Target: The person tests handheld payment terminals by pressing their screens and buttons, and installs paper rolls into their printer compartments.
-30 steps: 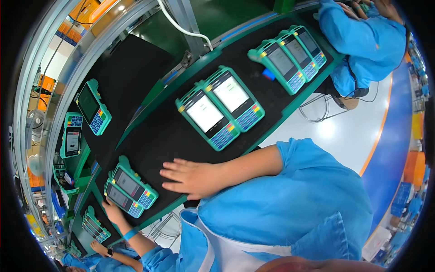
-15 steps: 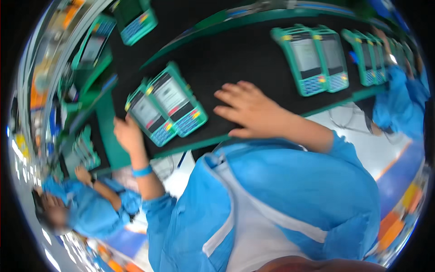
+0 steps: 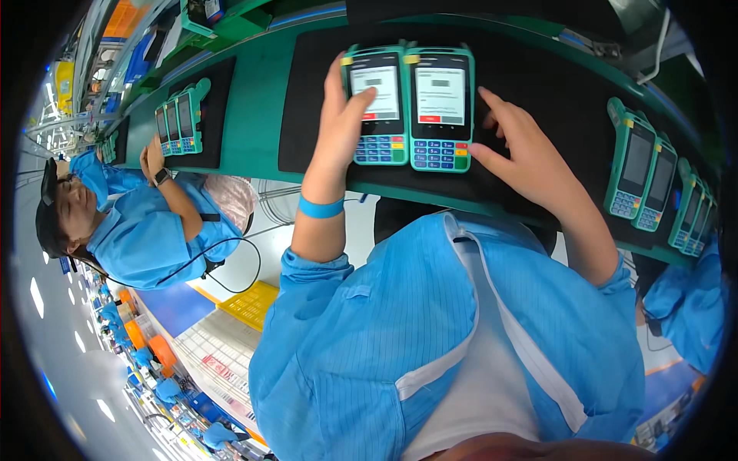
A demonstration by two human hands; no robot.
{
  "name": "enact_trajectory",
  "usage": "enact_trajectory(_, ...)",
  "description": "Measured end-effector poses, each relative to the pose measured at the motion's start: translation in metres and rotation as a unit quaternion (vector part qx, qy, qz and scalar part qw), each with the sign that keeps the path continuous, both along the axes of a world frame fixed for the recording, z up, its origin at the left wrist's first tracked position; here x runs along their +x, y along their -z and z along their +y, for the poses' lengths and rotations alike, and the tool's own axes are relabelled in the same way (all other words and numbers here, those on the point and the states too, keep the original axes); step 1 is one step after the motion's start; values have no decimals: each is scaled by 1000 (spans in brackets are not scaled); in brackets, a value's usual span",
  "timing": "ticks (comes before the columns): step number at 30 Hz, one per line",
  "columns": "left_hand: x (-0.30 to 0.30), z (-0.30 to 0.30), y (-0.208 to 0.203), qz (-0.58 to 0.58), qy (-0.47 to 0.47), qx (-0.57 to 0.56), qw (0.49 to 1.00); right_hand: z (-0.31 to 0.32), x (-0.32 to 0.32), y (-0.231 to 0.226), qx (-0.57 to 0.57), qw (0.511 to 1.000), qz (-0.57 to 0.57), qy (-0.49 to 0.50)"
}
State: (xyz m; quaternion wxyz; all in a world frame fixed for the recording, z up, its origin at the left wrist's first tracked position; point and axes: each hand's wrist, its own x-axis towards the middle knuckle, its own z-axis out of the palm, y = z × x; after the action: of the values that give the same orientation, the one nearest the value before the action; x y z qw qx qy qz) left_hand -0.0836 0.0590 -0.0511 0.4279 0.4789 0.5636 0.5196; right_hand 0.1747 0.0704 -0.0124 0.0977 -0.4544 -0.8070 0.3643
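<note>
Two card payment terminals in green housings stand side by side on the black mat in front of me, screens lit and blue keypads toward me. My left hand (image 3: 339,129) grips the left terminal (image 3: 382,127) by its outer edge, fingers along the side and thumb over the screen. Beside the right terminal (image 3: 440,98) is my right hand (image 3: 526,150), its fingers spread and bent. Its thumb tip reaches the lower right edge near the green key; whether it presses there I cannot tell.
More terminals lie to the right (image 3: 636,165) and left (image 3: 178,123) on the same green bench (image 3: 257,115). A co-worker in blue (image 3: 157,230) sits at the left, hands by the left group. Another blue sleeve (image 3: 688,307) shows at the far right. A cable hangs below the bench.
My view has turned, and the two terminals now appear straighter and more central. My left thumb has come over the left screen. My right hand has come from the bare mat to the right terminal's side.
</note>
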Motion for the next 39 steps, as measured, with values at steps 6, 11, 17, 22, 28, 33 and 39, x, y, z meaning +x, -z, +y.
enact_trajectory(6, 10, -2, 11, -1, 49, 3, 999, 7, -11, 26, -76, 968, 206, 123)
enact_trajectory(11, -28, -14, 7, 180, -19, 117, 976, 7, -13, 21, -97, 958, 239, 123)
enact_trajectory(17, -195, -46, 34, 695, -305, -21, 651, -2, -11, 17, -107, 956, 233, 140)
enact_trajectory(22, -188, -61, 19, 741, -174, 5, 649, 0, -11, 10, -122, 957, 228, 129)
enact_trajectory(28, -164, -52, 4, 800, -95, 14, 592, -3, -13, 13, -111, 956, 233, 139)
enact_trajectory(33, -158, -41, -5, 825, -25, -25, 564, -9, -11, 19, -120, 953, 237, 145)
enact_trajectory(39, -128, -32, -11, 818, -20, 38, 573, -11, -9, 15, -118, 961, 218, 121)
